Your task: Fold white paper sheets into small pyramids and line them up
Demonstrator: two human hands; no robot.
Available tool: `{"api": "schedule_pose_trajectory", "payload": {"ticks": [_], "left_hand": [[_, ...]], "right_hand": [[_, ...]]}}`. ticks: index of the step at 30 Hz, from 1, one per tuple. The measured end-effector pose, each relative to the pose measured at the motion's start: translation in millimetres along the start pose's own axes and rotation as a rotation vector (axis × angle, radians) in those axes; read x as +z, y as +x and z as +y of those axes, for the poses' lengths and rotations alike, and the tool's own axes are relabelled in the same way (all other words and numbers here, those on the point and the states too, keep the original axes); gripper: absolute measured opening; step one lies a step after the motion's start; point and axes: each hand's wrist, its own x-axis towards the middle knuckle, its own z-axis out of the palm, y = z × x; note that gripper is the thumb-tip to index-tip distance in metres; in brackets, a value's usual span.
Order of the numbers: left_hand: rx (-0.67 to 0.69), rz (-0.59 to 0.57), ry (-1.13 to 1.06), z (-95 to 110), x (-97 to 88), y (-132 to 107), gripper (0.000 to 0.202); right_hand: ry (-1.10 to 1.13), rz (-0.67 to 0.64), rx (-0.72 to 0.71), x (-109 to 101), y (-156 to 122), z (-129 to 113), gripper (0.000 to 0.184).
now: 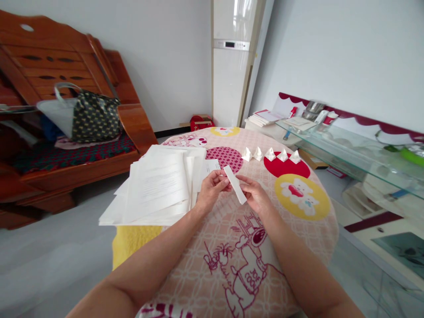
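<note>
Between my two hands is a narrow folded strip of white paper [235, 185], held slantwise above the table. My left hand [212, 187] pinches its left side, fingers curled in. On the opposite side, my right hand [255, 193] grips the strip near its lower end between thumb and fingers. Beyond my hands, several small folded white paper shapes [270, 154] with pointed tops stand in a row. To the left of my left hand lies a loose stack of white sheets [157, 181], the top one bearing printed lines.
The round table wears a patterned pink cloth [212, 234]. A wooden bench [109, 152] with a dark patterned bag [96, 117] stands at left. On the right is a glass-topped stand [351, 148] holding papers and containers. A tall white cabinet-like unit [230, 79] is behind.
</note>
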Motion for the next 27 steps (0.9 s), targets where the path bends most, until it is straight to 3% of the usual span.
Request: {"api": "schedule_pose_trajectory", "payload": {"ticks": [14,27], "left_hand": [[-0.046,0.015,0.023,-3.0,-2.9,-1.6,0.047],[-0.061,-0.048,-0.013,-3.1,-2.4,-0.2,0.046]], "right_hand": [[-0.039,0.02,0.007,1.3,-2.4,1.1,0.035],[-0.076,0.029,0.017,1.0,-3.1,1.7,0.033]]}}
